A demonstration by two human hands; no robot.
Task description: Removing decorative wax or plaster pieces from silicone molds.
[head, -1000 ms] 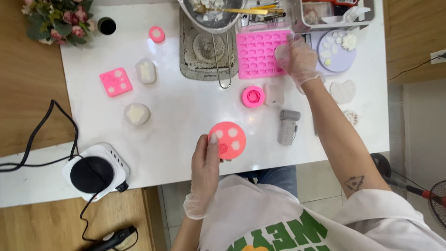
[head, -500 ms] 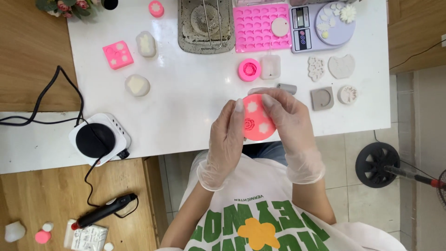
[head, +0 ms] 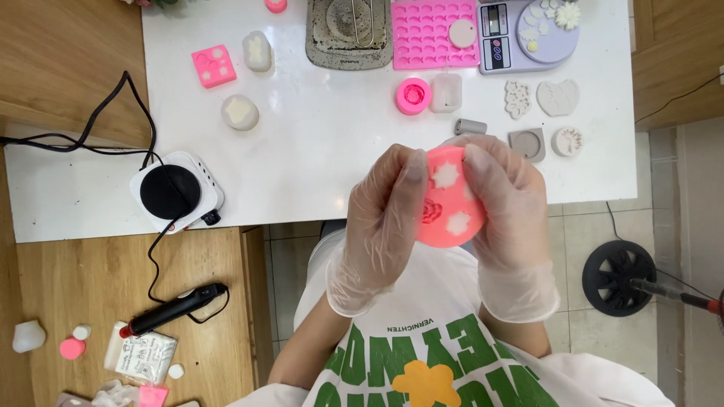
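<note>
1. The round pink mould (head: 449, 197), white shapes in its cavities, is now up off the counter (head: 317, 143), held above its near edge.
2. Left hand (head: 385, 218) and right hand (head: 507, 207) both clasp it, fingers (head: 413, 169) curled over the rim; a moment ago only the left touched it.
3. Beyond: small pink cup mould (head: 413, 96), grey cylinder (head: 470, 126), hot plate (head: 175, 191); nothing obstructs.

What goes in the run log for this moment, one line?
left hand: holds round pink mould | right hand: holds same mould | mould: lifted off white table, white casts in cavities | hotplate: on table, left
</note>
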